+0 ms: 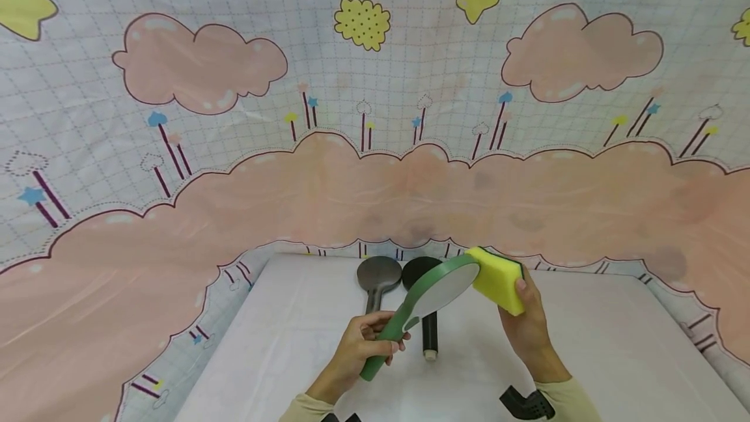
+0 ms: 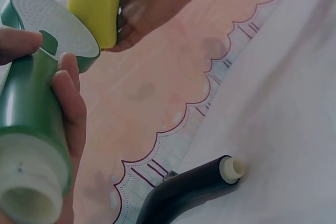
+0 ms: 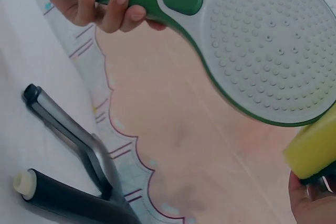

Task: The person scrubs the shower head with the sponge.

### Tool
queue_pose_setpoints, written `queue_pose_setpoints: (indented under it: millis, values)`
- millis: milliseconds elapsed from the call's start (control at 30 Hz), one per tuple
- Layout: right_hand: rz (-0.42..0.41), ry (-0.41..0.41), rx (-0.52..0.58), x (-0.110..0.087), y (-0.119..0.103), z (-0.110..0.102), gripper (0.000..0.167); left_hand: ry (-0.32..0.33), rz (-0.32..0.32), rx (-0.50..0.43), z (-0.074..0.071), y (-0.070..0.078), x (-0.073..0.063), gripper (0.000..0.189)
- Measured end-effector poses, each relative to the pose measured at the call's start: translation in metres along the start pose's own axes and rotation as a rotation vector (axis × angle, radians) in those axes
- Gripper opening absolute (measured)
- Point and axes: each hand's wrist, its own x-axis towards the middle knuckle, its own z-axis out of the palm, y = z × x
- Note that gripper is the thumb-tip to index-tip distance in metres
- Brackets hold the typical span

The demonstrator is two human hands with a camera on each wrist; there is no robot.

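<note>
A green shower head with a pale, nozzle-dotted face is held up by its handle in my left hand. In the left wrist view, the handle's hollow pale end faces the camera, with the fingers wrapped around the green grip. My right hand grips a yellow sponge with a dark scouring side. Along the far rim of the shower head's face, the sponge meets the edge, yellow side toward it.
Behind the raised shower head, a grey shower head and a black shower head lie on the white table. The black one is partly covered from view. A patterned cloth with clouds and stars rises beyond the table's far edge.
</note>
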Motion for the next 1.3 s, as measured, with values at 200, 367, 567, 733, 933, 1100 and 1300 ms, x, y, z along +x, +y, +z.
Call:
queue_pose_setpoints:
  millis: [200,367,567,733,933,1100,1300]
  values:
    - [0.023,0.0,0.069,0.0,0.007,0.001,0.03,0.012,0.02,-0.037,0.004,0.0,0.003,0.049]
    - [0.005,-0.019,0.064,0.0,0.009,0.002,0.036,0.035,0.005,-0.081,0.01,-0.001,0.007,0.049]
    - [-0.039,-0.008,0.062,0.001,0.012,0.004,0.045,0.033,-0.034,-0.136,0.017,-0.002,0.011,0.05]
    - [-0.114,0.029,-0.011,0.002,0.016,0.007,0.052,0.033,-0.067,-0.177,0.022,0.0,0.012,0.05]
    - [-0.369,0.043,-0.164,0.002,0.021,0.013,0.063,0.04,-0.105,-0.22,0.027,0.002,0.013,0.049]
    - [-0.478,0.095,-0.465,0.001,0.025,0.013,0.071,0.059,-0.143,-0.237,0.03,0.004,0.014,0.047]
    - [-0.592,0.135,-0.783,-0.001,0.031,0.009,0.064,0.061,-0.161,-0.271,0.031,0.009,0.015,0.047]
